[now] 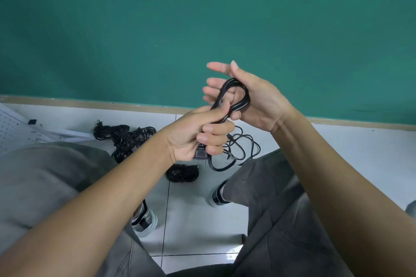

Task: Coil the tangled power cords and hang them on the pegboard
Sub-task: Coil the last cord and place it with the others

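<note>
**Loops at risk of slipping off the open palm**

A few turns of black power cord [234,96] are held in the fist of the left hand [198,135], the plug [201,154] showing below it. The loop top rests against the right hand [247,96], whose fingers are straight. The loose tail [236,153] hangs toward the floor [337,153], beside bundled cords [123,137]. The turns may spring apart unless pinched; the tail could snag.

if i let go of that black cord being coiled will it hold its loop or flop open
Probably floppy: the black cord bends into a tight loop above the left hand, and its free length sags in loose curls to the floor. It likely springs open if released, since the loop only leans on the open right hand. It seems light.
</note>
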Tool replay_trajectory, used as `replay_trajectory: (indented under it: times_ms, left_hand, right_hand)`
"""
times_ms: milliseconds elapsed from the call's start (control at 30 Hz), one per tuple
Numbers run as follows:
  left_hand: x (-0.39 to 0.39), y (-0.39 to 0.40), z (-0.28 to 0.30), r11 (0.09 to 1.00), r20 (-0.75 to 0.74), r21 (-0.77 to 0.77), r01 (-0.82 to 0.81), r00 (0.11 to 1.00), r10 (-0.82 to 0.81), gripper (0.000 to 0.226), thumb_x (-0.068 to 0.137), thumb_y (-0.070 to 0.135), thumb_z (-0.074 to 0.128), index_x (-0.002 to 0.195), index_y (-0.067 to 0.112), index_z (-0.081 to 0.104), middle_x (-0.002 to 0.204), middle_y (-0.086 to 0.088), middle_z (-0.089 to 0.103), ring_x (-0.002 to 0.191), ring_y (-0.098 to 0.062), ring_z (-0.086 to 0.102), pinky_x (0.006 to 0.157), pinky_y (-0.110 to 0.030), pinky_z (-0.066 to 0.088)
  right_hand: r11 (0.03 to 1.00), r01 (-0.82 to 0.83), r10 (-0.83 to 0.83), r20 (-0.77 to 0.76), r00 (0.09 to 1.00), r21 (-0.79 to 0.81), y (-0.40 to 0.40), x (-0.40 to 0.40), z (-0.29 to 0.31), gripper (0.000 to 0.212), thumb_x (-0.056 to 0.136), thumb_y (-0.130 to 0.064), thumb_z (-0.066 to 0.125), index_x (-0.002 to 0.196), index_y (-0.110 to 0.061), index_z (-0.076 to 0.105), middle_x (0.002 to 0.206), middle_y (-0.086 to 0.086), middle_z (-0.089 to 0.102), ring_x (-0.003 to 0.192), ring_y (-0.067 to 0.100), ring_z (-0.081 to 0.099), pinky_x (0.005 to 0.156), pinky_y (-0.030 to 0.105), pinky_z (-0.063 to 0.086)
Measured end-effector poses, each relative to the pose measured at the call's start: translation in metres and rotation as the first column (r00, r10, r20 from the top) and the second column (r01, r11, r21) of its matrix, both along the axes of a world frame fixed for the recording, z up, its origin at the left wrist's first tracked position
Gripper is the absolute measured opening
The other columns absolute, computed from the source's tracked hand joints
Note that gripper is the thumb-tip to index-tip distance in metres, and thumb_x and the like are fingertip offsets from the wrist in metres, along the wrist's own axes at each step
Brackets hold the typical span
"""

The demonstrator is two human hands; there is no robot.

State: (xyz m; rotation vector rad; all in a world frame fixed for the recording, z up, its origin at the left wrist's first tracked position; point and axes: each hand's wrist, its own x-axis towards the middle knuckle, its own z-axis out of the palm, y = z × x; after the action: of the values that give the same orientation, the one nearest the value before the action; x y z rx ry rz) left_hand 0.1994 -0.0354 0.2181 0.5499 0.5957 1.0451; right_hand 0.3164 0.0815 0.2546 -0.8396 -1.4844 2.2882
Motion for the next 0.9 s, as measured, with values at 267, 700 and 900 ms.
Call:
replay_trajectory:
  times_ms: [267,700,900]
  left_hand:
    - [-0.008,0.016,-0.002,0.952,-0.034,-0.11,-0.287,0.958,0.285,0.05,0.103,0.063,0.032,0.086,0.019,0.047,0.051,0.012,0.024,0.038,-0.004,0.024,0.045,-0.021,0.037]
    - [-0.035,0.019,-0.012,0.761,-0.426,-0.158,-0.629,0.739,0.522,0.051,0.105,0.063,0.035,0.087,0.017,0.047,0.056,0.008,0.024,0.042,-0.009,0.022,0.042,-0.021,0.034]
    - [-0.014,0.016,-0.018,0.86,-0.604,0.01,-0.511,0.682,0.412,0.042,0.109,0.051,0.036,0.091,0.016,0.051,0.057,0.009,0.038,0.044,-0.009,0.028,0.048,-0.022,0.037]
  right_hand:
    - [0.992,0.012,-0.01,0.013,1.0,-0.126,-0.034,-0.001,-0.035,0.081,0.096,-0.075,0.006,0.116,-0.015,0.056,0.089,0.002,0.067,0.086,0.019,0.068,0.08,0.033,0.053]
    - [0.69,-0.274,-0.069,0.437,0.897,0.67,-0.076,0.05,-0.058,0.015,0.097,-0.004,0.062,0.106,-0.01,0.073,0.083,-0.002,0.072,0.065,0.014,0.056,0.078,0.036,0.053]
    - [0.709,-0.065,-0.198,0.286,0.937,0.702,-0.06,0.048,-0.033,0.025,0.1,-0.004,0.059,0.102,-0.023,0.074,0.081,-0.009,0.074,0.059,0.009,0.052,0.068,0.026,0.05]
